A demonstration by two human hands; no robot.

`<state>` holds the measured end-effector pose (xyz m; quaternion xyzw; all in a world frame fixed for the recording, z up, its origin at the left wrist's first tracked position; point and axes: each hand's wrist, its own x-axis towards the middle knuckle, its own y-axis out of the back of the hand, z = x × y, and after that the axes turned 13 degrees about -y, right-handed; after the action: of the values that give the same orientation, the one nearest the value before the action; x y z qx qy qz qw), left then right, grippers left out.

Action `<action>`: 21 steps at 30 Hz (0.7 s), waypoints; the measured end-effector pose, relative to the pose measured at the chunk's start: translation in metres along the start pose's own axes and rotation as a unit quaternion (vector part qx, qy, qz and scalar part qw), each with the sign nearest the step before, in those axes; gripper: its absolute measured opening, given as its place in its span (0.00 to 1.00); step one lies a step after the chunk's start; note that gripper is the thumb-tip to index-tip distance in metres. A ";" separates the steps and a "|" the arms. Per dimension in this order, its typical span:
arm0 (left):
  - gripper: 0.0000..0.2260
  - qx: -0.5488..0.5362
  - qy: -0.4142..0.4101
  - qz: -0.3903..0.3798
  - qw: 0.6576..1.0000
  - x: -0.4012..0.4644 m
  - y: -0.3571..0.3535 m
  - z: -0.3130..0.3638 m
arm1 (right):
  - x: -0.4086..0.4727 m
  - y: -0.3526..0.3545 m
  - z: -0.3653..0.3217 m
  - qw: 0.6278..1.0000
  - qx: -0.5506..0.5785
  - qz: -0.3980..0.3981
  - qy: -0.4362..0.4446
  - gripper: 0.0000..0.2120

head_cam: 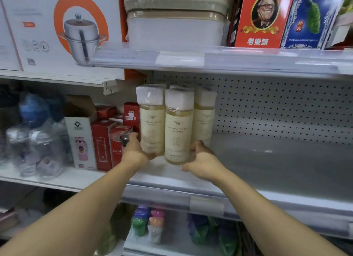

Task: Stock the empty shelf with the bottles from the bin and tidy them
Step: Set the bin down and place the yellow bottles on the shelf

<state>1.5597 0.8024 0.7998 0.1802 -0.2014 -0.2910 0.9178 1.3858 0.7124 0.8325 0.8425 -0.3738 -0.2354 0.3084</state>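
Store aisle, grey shelf (277, 160) with pegboard back. I judge the tidying step in hand: shampoo bottles (178, 126) cluster at its left end. My left hand (136, 150) and right hand (202, 160) grip the front bottles' bases. Next: square the rows. Red boxes (107, 141) stand beside.

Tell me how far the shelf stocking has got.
Done: a small cluster of cream-labelled bottles stands at the shelf's left end. In hand: the left hand grips one bottle low down, and the right hand grips the front bottle. Left: most of the shelf to the right is bare; the bin is out of view.
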 end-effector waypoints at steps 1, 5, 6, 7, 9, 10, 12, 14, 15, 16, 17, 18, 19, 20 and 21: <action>0.39 0.016 0.002 0.008 1.000 -0.009 0.003 0.002 | -0.006 0.002 0.002 1.000 -0.008 -0.003 0.016 0.28; 0.30 0.141 -0.007 0.042 0.989 -0.051 0.013 0.014 | -0.029 0.003 0.008 0.996 -0.045 -0.019 0.070 0.32; 0.29 0.162 -0.012 0.049 0.985 -0.061 0.015 0.015 | -0.034 0.001 0.010 0.994 -0.065 -0.017 0.084 0.33; 0.29 0.178 -0.017 0.051 0.982 -0.071 0.016 0.015 | -0.040 -0.001 0.012 0.991 -0.088 -0.015 0.100 0.33; 0.28 0.208 -0.019 0.045 0.977 -0.092 0.017 0.016 | -0.051 -0.008 0.017 0.983 -0.128 -0.016 0.128 0.32; 0.28 0.223 -0.017 0.039 0.974 -0.103 0.018 0.015 | -0.056 -0.012 0.020 0.979 -0.146 -0.019 0.139 0.32; 0.28 0.250 -0.021 0.033 0.967 -0.122 0.019 0.013 | -0.065 -0.020 0.026 0.968 -0.187 -0.018 0.165 0.31; 0.26 0.282 -0.040 0.031 0.958 -0.140 0.021 0.011 | -0.076 -0.028 0.032 0.955 -0.223 -0.004 0.196 0.29; 0.25 0.297 -0.049 0.033 0.953 -0.147 0.021 0.009 | -0.081 -0.031 0.034 0.948 -0.238 0.013 0.210 0.28; 0.25 0.308 -0.054 0.034 0.949 -0.153 0.021 0.007 | -0.084 -0.035 0.035 0.941 -0.252 0.033 0.224 0.28; 0.24 0.316 -0.056 0.031 0.947 -0.161 0.021 0.004 | -0.089 -0.039 0.037 0.934 -0.265 0.047 0.236 0.28; 0.24 0.322 -0.054 0.022 0.945 -0.168 0.020 0.001 | -0.093 -0.043 0.039 0.928 -0.276 0.054 0.245 0.28; 0.24 0.330 -0.052 0.008 0.942 -0.175 0.018 -0.003 | -0.097 -0.048 0.042 0.924 -0.284 0.054 0.250 0.27; 0.24 0.341 -0.050 -0.009 0.939 -0.182 0.017 -0.008 | -0.101 -0.053 0.047 0.922 -0.291 0.047 0.250 0.26; 0.23 0.350 -0.048 -0.025 0.935 -0.187 0.014 -0.013 | -0.104 -0.059 0.052 0.921 -0.298 0.040 0.249 0.24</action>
<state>1.4319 0.9299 0.7457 0.4804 -0.3301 -0.2335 0.7783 1.3185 0.8070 0.7723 0.7272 -0.2311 -0.1064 0.6375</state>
